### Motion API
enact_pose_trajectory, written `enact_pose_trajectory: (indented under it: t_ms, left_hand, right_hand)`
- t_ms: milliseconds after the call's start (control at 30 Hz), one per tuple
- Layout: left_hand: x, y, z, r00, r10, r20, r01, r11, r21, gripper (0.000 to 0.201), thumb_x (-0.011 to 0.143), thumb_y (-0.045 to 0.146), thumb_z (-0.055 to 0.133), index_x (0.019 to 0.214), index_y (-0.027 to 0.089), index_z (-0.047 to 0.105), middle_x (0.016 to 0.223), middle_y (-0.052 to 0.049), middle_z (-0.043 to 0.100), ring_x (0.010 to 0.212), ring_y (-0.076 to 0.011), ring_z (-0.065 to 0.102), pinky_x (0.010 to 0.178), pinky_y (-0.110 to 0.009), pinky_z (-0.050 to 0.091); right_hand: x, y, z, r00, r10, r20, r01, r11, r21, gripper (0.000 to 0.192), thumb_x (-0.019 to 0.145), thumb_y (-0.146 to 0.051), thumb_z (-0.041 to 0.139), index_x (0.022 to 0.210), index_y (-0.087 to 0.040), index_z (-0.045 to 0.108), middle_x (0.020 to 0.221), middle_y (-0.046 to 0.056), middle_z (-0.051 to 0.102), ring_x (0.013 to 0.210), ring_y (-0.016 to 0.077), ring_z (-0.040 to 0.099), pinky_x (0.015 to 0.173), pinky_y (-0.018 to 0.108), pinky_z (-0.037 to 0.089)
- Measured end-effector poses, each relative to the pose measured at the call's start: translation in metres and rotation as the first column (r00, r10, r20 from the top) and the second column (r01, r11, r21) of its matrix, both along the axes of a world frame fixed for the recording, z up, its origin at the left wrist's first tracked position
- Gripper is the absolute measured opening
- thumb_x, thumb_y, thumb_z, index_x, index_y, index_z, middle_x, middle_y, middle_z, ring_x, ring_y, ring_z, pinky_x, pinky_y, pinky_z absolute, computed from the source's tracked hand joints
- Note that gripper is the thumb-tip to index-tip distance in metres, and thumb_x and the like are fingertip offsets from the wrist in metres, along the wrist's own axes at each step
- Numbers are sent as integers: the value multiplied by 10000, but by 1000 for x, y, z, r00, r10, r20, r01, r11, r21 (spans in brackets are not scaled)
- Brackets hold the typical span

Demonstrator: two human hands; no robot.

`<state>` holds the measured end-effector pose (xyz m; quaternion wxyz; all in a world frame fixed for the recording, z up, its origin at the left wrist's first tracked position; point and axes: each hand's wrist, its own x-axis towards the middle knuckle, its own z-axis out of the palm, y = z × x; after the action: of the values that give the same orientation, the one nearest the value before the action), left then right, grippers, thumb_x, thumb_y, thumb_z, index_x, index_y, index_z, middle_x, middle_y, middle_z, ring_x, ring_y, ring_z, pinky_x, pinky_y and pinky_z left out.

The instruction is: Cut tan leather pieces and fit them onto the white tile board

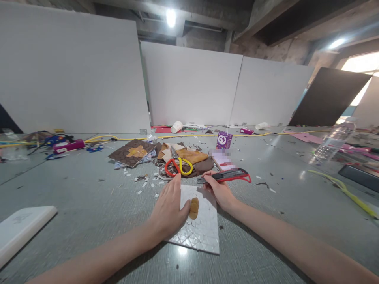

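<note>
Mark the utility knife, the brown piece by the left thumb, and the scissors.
Utility knife [226,174], head view: on its dark body.
Brown piece [194,208], head view: on its middle.
Scissors [179,160], head view: where the handles meet.

Your grey tabletop carries a white board, paper scraps, a purple carton and a clear bottle.

It looks like a makeshift craft workshop inside a raw, unfinished building: bare concrete beams cross overhead, a bright lamp shines among them, and plain white boards stand like partitions. Small white scraps litter the broad grey work surface, where scissors, a red-and-black cutter knife, a scored white board and a flower-patterned brown piece point to handiwork.
</note>
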<state>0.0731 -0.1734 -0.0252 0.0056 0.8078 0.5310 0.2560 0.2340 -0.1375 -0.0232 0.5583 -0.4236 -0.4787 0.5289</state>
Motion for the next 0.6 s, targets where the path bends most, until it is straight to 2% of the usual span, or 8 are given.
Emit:
enact_pose_trajectory:
  t_ms: [167, 333, 500, 600]
  left_hand:
    - [-2, 5, 8, 972, -61, 228, 70, 997, -34, 409, 747, 298, 463, 1120, 141, 400, 1122, -99, 454, 1049, -211, 411, 888, -368, 344]
    - [-4, 14, 16, 882, -81, 465, 193, 961, -199, 268, 722, 305, 519, 953, 169, 520, 941, -48, 542, 817, -156, 504, 737, -294, 408]
    - [-3, 15, 23, 824, -134, 550, 346, 888, -303, 156, 744, 277, 476, 766, 157, 573, 718, -7, 569, 677, -125, 500, 617, -233, 387]
    - [-2, 16, 21, 809, -121, 576, 352, 884, -308, 164, 744, 255, 458, 685, 143, 562, 655, 2, 553, 628, -112, 484, 572, -214, 371]
  right_hand:
    - [2, -5, 2, 987, 145, 68, -151, 984, 99, 184, 699, -319, 534, 832, -192, 523, 551, -35, 572, 497, 76, 431, 488, 200, 325]
    - [5, -8, 3, 956, 277, 96, -288, 949, 130, 233, 705, -310, 551, 905, -193, 526, 639, -11, 612, 528, 72, 455, 512, 206, 358]
    - [6, -9, 2, 924, 358, 135, -373, 922, 103, 258, 694, -315, 566, 920, -193, 536, 646, -7, 615, 521, 71, 469, 495, 206, 365]
    - [7, -9, 2, 913, 374, 161, -391, 917, 85, 262, 697, -317, 566, 927, -196, 543, 663, -3, 622, 532, 73, 478, 493, 202, 361]
